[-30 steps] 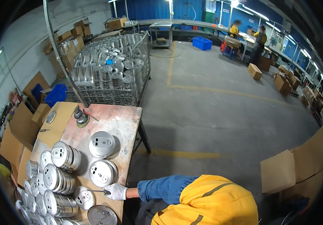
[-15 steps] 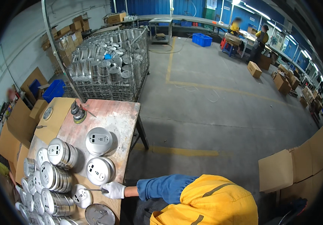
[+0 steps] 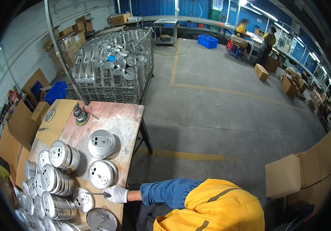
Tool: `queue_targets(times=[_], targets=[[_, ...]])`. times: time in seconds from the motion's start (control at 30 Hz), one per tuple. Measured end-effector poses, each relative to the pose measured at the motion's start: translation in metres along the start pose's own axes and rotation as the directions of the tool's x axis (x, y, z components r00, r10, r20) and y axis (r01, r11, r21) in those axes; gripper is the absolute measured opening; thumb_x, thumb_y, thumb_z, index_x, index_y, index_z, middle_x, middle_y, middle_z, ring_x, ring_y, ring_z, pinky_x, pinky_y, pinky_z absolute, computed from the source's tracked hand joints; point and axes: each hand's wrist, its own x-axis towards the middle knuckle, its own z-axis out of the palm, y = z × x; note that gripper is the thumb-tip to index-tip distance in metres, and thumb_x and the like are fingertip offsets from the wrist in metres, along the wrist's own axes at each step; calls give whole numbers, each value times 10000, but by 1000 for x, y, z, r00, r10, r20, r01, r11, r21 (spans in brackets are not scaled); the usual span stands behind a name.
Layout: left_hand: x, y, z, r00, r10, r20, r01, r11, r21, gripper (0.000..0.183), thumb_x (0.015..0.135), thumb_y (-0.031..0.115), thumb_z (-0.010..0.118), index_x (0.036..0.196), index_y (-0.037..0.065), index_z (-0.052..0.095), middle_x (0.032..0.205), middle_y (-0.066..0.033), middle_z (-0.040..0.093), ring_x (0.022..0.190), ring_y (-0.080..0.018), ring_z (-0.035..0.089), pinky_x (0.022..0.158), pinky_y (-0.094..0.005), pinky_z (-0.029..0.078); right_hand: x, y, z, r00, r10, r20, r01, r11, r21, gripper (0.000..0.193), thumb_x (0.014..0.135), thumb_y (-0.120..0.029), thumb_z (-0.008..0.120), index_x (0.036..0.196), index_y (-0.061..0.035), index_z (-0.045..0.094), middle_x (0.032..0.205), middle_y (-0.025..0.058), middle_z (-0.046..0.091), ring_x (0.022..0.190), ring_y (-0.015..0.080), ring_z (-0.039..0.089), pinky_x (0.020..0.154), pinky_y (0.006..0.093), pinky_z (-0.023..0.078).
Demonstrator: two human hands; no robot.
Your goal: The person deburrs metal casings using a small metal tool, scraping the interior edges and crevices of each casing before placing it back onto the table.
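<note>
One gloved hand shows at the near edge of the worn table, its fingers closed around a thin metal tool whose tip points toward a small round metal cap lying just beside it. Whether this is the left or right hand cannot be told, since the blue sleeve crosses the body from the right of the view; no other hand is in sight. Two wider metal discs sit flat farther up the table, and stacks of ribbed metal cans lie on their sides to the left. For working with the tool well, it seems best to keep the tip low and steady on the cap, brace the wrist on the table edge, and push gently, because the cap looks light and could slide into the cans. A wire cage full of cans stands beyond the table.
</note>
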Motion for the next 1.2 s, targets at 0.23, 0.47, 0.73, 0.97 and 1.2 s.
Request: queue_targets(times=[0.23,0.47,0.73,0.97,1.2], targets=[[-1,29,-5,979,-199,40,202,976,-84,325,942,144,530,1214,-32,557,1039,-190,654,818,-209,626,750,-306,531,0,-2,-1,1000,30,-1,-30,1000,2,141,788,-177,601,839,-51,568,722,175,609,702,369,616,613,435,478],[1,-1,3,985,-168,39,171,980,-97,338,944,154,522,1230,-24,545,1047,-183,651,846,-204,629,767,-297,527,0,0,-1,999,33,-7,-33,999,-21,137,792,-178,600,826,-48,571,721,178,610,699,369,616,611,435,478],[-2,1,3,998,-64,8,64,997,-51,313,945,150,505,1202,-19,559,1046,-186,647,837,-254,634,735,-335,529,-1,1,-2,1000,30,-4,-30,999,-25,142,793,-170,613,867,-55,575,722,159,618,691,350,623,609,419,485],[0,-3,1,999,-39,-1,39,999,8,313,940,155,512,1195,-21,562,1043,-189,647,838,-259,633,737,-338,529,-1,4,3,1000,-11,-6,11,1000,-22,152,795,-167,624,890,-63,568,704,136,616,673,331,624,600,409,485],[3,-6,2,1000,-11,-2,12,997,72,314,936,160,521,1186,-24,566,1040,-192,648,840,-264,633,739,-343,528,0,-2,1,999,30,16,-30,1000,2,128,779,-161,600,840,-53,568,720,172,609,692,365,615,609,427,478]])
